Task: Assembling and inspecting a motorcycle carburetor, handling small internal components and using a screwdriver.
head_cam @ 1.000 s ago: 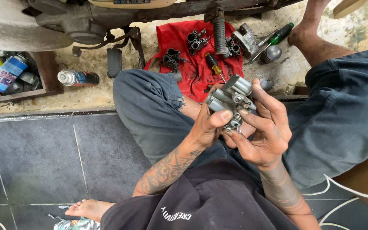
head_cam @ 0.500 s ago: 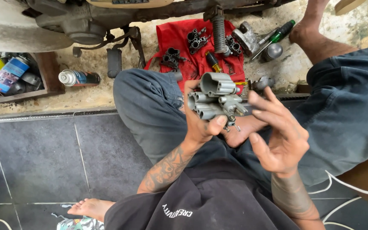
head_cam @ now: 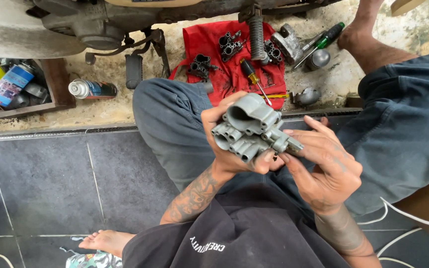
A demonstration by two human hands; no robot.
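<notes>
Since the earlier frame the carburetor (head_cam: 251, 128) has been turned so that its round bore is tipped up toward the camera, and the right hand (head_cam: 323, 168) has been brought back beside it. The part is held above the lap, between the knees, in the closed grip of the left hand (head_cam: 229, 149), whose fingers are wrapped under and behind the grey body; held so, the bore and the row of small ports along its edge are left uncovered for viewing. The right hand's grip is half open and nothing is held in it: only its fingertips (head_cam: 286, 158) are laid against the brass fitting at the part's end, seemingly to steady or feel it. Smaller parts and a screwdriver (head_cam: 253, 78) are laid out on a red cloth (head_cam: 209, 44) just ahead of the knees, apparently so that they are kept off the grit and within reach. The cloth is spread on rough, sandy concrete under a motorbike; a spray can (head_cam: 93, 89) lies beside a box of cans at the left. Nearer the body, dark grey floor tiles (head_cam: 50, 183) are seen.
</notes>
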